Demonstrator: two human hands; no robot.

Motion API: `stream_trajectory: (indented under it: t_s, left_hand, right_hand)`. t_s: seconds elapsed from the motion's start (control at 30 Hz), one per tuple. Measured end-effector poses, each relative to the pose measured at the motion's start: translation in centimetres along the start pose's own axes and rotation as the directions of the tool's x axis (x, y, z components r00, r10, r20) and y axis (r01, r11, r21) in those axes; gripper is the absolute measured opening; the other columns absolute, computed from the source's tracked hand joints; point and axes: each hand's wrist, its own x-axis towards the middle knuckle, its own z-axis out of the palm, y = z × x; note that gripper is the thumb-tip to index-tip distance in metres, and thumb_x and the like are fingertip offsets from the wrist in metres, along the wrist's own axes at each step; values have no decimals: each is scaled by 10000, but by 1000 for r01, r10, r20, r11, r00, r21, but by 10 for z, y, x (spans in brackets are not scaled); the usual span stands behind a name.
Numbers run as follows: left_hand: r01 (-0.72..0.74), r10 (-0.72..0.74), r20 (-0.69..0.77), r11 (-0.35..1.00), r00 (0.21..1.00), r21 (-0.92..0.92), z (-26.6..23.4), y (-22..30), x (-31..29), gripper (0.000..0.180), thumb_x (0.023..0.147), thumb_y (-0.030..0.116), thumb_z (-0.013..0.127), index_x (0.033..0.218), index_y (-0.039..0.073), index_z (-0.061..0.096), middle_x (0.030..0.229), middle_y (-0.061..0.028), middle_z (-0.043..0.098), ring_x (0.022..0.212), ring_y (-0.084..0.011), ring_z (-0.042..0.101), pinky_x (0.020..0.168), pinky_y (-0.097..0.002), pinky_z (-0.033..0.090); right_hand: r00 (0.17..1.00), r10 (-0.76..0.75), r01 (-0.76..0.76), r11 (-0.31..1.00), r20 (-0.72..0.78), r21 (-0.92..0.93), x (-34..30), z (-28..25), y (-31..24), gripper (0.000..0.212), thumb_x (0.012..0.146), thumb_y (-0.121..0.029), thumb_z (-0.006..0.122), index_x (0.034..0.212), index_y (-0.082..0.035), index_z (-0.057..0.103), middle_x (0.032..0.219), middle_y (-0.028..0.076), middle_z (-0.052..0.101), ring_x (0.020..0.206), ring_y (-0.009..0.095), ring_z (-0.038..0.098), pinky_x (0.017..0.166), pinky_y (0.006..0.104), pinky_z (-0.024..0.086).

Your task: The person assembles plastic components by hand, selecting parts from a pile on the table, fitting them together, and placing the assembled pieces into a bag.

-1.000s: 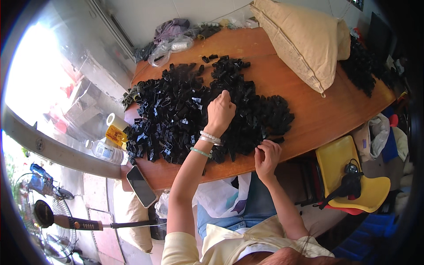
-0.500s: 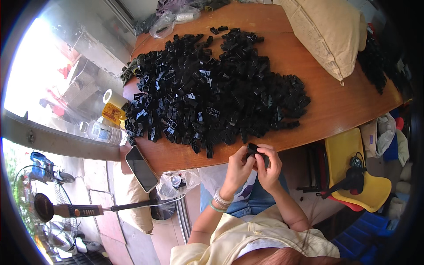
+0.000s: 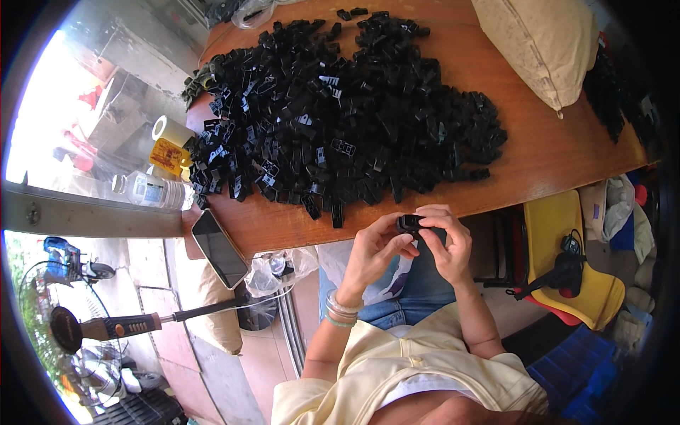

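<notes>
A small black plastic part is held up between my two hands, just off the front edge of the wooden table. My left hand pinches it from the left, with bracelets round that wrist. From the other side my right hand grips it with thumb and fingers. A hollow shows in the part's upper face; finer details are too small to tell. Beyond my hands, a large heap of similar black plastic parts covers much of the tabletop.
On the table's left edge lie a phone, a clear bottle and tape rolls. A stuffed tan sack rests at the back right. A yellow chair with a black tool on it stands right. A fan is at left.
Both hands have drawn slightly apart and turned the black part, so its hollow face now shows. The whole view has tilted, shifting the table upward.
</notes>
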Motion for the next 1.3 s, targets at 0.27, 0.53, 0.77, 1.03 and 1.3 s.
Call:
stream_trajectory:
  t_s: [0.27,0.53,0.77,1.03,1.3]
  left_hand:
    - [-178,200,-48,942,979,283,11,-3,-7,301,875,36,600,1161,-47,563,932,-144,653,734,-167,680,642,-273,551]
    - [-265,396,-174,825,902,499,24,-5,-28,312,791,-74,615,1099,-31,604,879,-122,656,727,-166,690,633,-252,537]
    - [-273,627,-77,442,775,854,-20,2,-25,260,772,-2,719,1013,1,623,807,-93,624,655,-170,647,579,-257,508]
    - [1,639,-219,323,738,946,-32,-7,-2,219,784,78,727,952,18,599,769,-69,549,585,-179,574,529,-290,456]
    - [-131,637,-109,318,763,939,-6,-2,27,199,781,90,731,912,17,600,767,-81,555,580,-196,577,516,-307,448]
  right_hand:
    - [993,116,-114,981,-6,155,-11,3,-8,190,840,-10,622,1030,-7,612,1133,128,611,1026,223,577,867,320,458]
    - [972,234,-235,963,22,129,-20,15,-17,294,801,36,657,1092,6,631,1036,104,623,846,173,570,750,260,459]
    - [918,216,-134,959,334,-252,-33,17,0,244,770,-7,686,1010,-21,641,954,100,635,832,259,623,730,320,497]
    - [985,39,16,952,170,-307,-25,11,4,125,774,-3,674,896,-19,648,852,112,628,760,279,623,681,362,491]
    - [989,-142,76,761,-51,-644,36,-1,17,311,782,-30,691,1083,-33,611,1030,70,573,909,249,538,765,368,429]
